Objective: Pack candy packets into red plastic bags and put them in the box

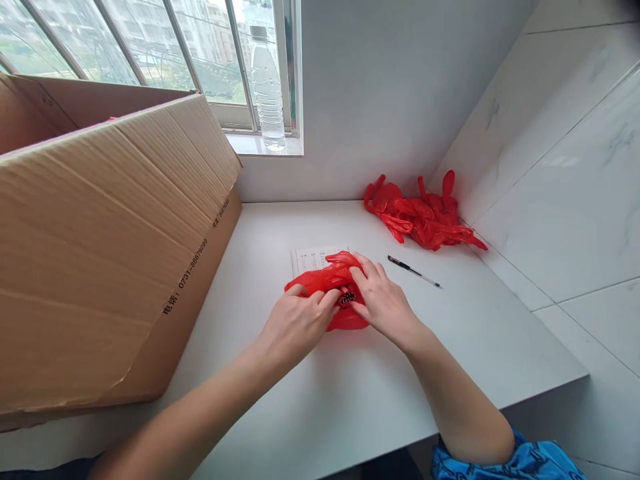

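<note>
A crumpled red plastic bag (320, 280) is between my hands over the white table. My left hand (303, 317) has its fingers curled over the bag's near left side, thumb and fingertips pinching the thin film. On the bag's right side, my right hand (383, 300) grips it with bent fingers on top and the thumb lower down. A small black-patterned thing (347, 298) shows in the bag's opening between the two hands; its kind is unclear. Behind the bag lies a white sheet or notebook (306, 257) with handwriting, partly covered by the bag.
A large open cardboard box (125, 220) stands at the left. Several crumpled red plastic bags (425, 217) lie against the wall at the back right, with a black-capped pen (414, 271) in front of them. A clear water bottle (269, 93) stands on the windowsill.
</note>
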### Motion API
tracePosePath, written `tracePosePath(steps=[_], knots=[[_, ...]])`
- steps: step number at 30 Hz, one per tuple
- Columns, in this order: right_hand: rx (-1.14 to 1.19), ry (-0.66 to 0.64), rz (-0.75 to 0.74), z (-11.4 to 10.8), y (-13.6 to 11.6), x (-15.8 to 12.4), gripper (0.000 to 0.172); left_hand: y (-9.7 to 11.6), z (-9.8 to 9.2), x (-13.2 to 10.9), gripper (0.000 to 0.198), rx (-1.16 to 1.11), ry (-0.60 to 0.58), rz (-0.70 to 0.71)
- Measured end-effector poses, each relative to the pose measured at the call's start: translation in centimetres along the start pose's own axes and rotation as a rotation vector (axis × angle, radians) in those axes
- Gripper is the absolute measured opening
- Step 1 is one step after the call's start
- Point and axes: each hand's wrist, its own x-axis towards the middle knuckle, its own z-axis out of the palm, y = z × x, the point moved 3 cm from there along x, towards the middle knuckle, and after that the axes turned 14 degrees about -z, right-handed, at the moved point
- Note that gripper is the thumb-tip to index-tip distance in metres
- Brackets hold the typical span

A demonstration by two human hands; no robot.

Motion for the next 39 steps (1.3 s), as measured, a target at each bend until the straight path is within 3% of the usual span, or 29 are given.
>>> tracePosePath(steps=[2, 4, 9, 12, 15, 18, 20, 22, 26, 28, 31, 33, 34, 36, 39], knots=[[0.012, -0.093, 0.042, 0.5, 0.5, -0.4, 0.053, -1.2, 0.6, 0.0, 0.029, 0.075, -0.036, -0.17], [0.04, -0.15, 0.075, 0.6, 1.0, -0.7, 0.054, -2.3, 0.8, -0.2, 0.023, 0.122, -0.073, -0.272], [0.206, -0.268, 0.105, 0.3, 1.4, -1.3, 0.055, -4.5, 1.7, -0.8, 0.046, 0.097, -0.22, -0.265], [0.366, -0.265, 0.055, -0.6, 1.7, -1.4, 0.048, -5.3, 1.7, -0.5, 0.052, -0.015, -0.279, -0.243], [0.418, -0.101, 0.025, -2.3, 2.3, -1.3, 0.037, -5.3, 0.6, 0.2, 0.042, -0.09, -0.227, -0.253], [0.289, 0.234, 0.053, -4.0, 2.4, -1.0, 0.021, -4.5, -0.4, 0.8, 0.031, -0.129, -0.08, -0.253], [0.159, 0.423, 0.034, -4.4, 1.5, -0.8, 0.013, -3.8, -0.1, 1.0, 0.024, -0.128, -0.04, -0.209], [0.114, 0.466, -0.055, -3.8, 0.1, -0.4, 0.014, -3.3, 0.9, 1.0, 0.026, -0.109, -0.059, -0.153], [0.286, 0.195, -0.284, -1.0, -1.6, 0.4, 0.025, -3.2, 3.1, 0.8, 0.04, -0.142, -0.129, -0.098], [0.302, 0.084, -0.177, 0.2, -0.6, 0.4, 0.034, -3.5, 3.7, 0.6, 0.047, -0.185, -0.178, -0.126], [0.26, -0.049, 0.12, 1.2, 2.1, -0.1, 0.072, -4.1, 3.8, 0.5, 0.068, -0.236, -0.253, -0.187], [0.251, -0.128, 0.183, 1.4, 3.1, -0.5, 0.088, -4.1, 3.5, 0.6, 0.066, -0.258, -0.247, -0.206], [0.241, -0.133, 0.162, 1.3, 3.3, -0.5, 0.089, -4.1, 3.3, 0.8, 0.059, -0.26, -0.221, -0.211], [0.203, -0.061, 0.064, 0.8, 3.0, -0.2, 0.074, -4.1, 3.0, 1.1, 0.046, -0.248, -0.151, -0.228], [0.181, 0.137, -0.066, -0.2, 1.8, 0.4, 0.033, -4.0, 3.3, 1.3, 0.041, -0.23, -0.06, -0.239]])
